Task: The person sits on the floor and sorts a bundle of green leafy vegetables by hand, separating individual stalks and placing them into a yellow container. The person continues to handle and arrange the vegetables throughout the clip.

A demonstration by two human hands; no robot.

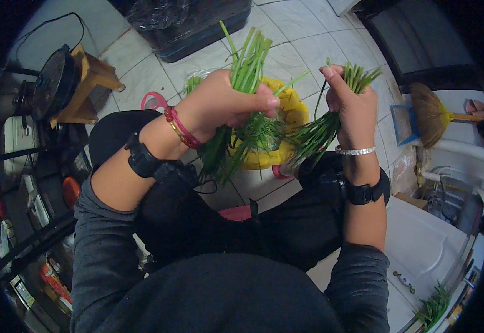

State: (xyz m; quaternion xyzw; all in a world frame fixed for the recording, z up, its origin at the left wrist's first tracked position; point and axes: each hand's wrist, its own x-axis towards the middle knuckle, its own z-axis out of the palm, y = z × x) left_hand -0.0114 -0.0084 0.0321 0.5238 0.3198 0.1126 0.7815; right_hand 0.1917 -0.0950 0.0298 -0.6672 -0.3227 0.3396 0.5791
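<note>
My left hand [229,100] is closed around a bunch of green leafy stems [250,62]; the thick cut ends point up and away, and the leaves hang below the fist. Between its thumb and finger one loose stem [294,82] sticks out to the right. My right hand [352,98] grips a second green bunch [323,133], its short cut ends above the fist and its thin leaves hanging down to the left. Beneath and between the hands, a yellow container [298,110] stands on the floor, partly hidden by the leaves, with some greens inside.
More greens in clear plastic [193,83] lie behind my left wrist. A black bin [200,29] stands ahead on the tiled floor. At left are a wooden stool [86,87], a dark pan [56,83] and a rack [38,233]; at right, a broom [429,114] and a blue dustpan [404,125].
</note>
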